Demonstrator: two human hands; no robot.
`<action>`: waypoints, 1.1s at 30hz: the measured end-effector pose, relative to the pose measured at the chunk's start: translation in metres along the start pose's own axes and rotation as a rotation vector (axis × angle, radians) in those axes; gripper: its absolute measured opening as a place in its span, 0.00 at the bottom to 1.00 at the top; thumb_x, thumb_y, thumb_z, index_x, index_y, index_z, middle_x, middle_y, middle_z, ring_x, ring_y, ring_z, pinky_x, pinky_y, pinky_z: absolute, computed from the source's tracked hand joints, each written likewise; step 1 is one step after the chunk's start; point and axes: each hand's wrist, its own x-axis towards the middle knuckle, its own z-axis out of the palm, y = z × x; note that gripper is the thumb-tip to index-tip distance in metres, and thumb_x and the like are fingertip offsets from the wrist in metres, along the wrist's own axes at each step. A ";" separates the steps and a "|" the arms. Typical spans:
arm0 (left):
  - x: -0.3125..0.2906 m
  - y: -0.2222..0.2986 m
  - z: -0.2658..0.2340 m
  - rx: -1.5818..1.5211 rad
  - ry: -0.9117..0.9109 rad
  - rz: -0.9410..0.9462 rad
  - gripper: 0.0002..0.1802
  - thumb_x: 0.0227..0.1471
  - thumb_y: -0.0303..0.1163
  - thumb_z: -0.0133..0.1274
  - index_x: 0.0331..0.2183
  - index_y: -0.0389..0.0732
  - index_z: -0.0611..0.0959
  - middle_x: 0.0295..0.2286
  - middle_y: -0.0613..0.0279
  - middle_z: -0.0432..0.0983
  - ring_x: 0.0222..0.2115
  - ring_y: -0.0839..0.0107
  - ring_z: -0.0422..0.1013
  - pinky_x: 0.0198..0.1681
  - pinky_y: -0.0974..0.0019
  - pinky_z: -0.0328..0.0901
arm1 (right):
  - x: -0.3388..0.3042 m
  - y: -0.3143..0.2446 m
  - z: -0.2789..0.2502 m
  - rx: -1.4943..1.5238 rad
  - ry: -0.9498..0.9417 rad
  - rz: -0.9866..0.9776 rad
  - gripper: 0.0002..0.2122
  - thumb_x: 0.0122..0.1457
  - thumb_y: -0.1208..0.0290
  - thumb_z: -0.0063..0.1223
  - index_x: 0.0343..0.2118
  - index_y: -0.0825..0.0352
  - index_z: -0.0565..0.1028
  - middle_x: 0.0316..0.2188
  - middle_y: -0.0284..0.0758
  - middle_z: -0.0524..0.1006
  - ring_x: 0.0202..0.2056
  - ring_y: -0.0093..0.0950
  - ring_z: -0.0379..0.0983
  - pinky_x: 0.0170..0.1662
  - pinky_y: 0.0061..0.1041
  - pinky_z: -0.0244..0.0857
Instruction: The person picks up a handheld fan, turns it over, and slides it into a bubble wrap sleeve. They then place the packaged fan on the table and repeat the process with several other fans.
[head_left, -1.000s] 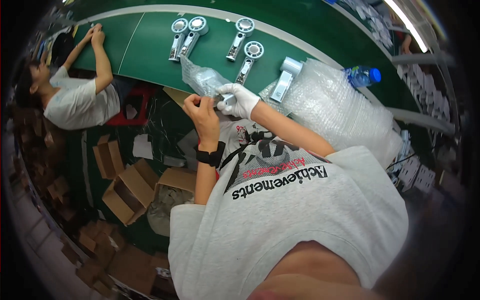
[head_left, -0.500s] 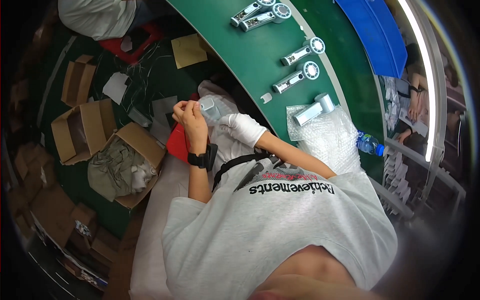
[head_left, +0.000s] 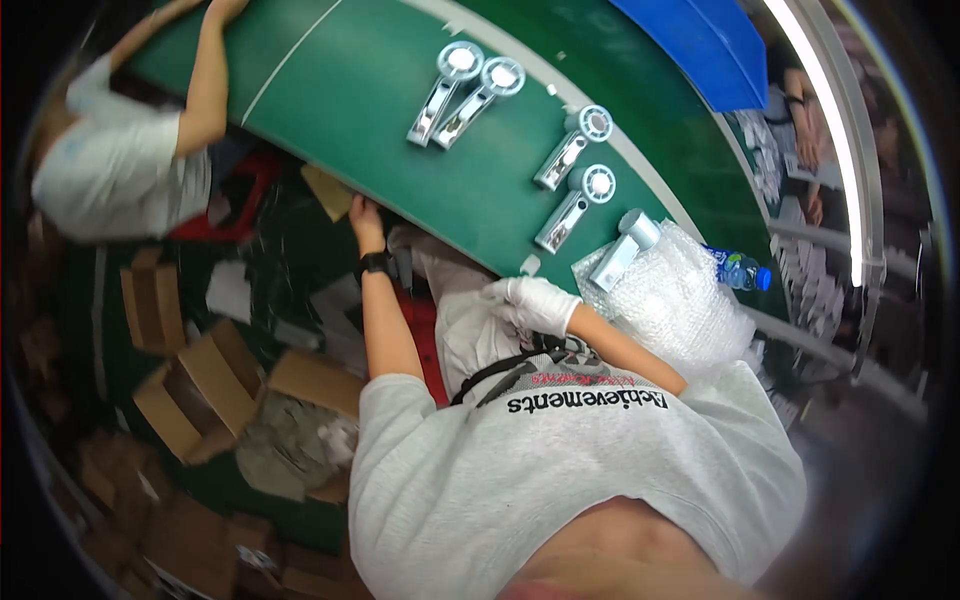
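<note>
My left hand [head_left: 366, 224], bare with a black band at the wrist, reaches out to the table's near edge. Its fingers are small and partly turned away, so whether they hold anything does not show. In a white glove, my right hand [head_left: 537, 303] rests low over my lap near the edge, fingers bent together; anything inside them is hidden. A small white piece [head_left: 530, 265] lies just beyond it on the green table [head_left: 400, 185]. Silver handheld fans with round heads lie farther in: a pair [head_left: 465, 105], two more [head_left: 568, 210], and one [head_left: 625, 250] on bubble wrap [head_left: 670, 300].
A blue-capped water bottle [head_left: 742, 272] lies beside the bubble wrap. Across the table is a blue bin [head_left: 700, 45]. Another person [head_left: 135, 165] leans on the table at far left. Open cardboard boxes [head_left: 200, 390] and cloth [head_left: 290, 445] crowd the floor at left.
My left hand has moved from my lap out to the table edge; the translucent piece it held is out of sight. My right hand stays near my lap. The view has shifted.
</note>
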 end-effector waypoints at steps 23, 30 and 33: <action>-0.074 0.031 -0.074 0.957 -0.715 -0.702 0.15 0.49 0.30 0.44 0.38 0.32 0.72 0.35 0.55 0.72 0.36 0.65 0.68 0.39 0.65 0.64 | 0.198 -0.099 -0.334 0.827 0.520 -0.027 0.31 0.46 0.57 0.54 0.49 0.74 0.61 0.32 0.42 0.73 0.33 0.26 0.71 0.36 0.21 0.64; -0.062 0.181 -0.056 0.795 -1.052 -0.780 0.15 0.49 0.30 0.43 0.38 0.31 0.72 0.34 0.53 0.73 0.35 0.64 0.69 0.39 0.65 0.64 | 0.371 -0.105 -0.313 0.236 0.993 0.492 0.28 0.32 0.63 0.61 0.37 0.73 0.66 0.26 0.42 0.72 0.25 0.30 0.71 0.27 0.26 0.66; -0.052 0.316 -0.035 0.398 -0.901 -0.849 0.16 0.50 0.32 0.42 0.39 0.31 0.72 0.33 0.51 0.73 0.35 0.62 0.69 0.39 0.64 0.64 | 0.354 -0.071 -0.333 0.657 0.665 0.213 0.27 0.34 0.65 0.58 0.39 0.74 0.65 0.27 0.46 0.73 0.31 0.39 0.72 0.33 0.31 0.65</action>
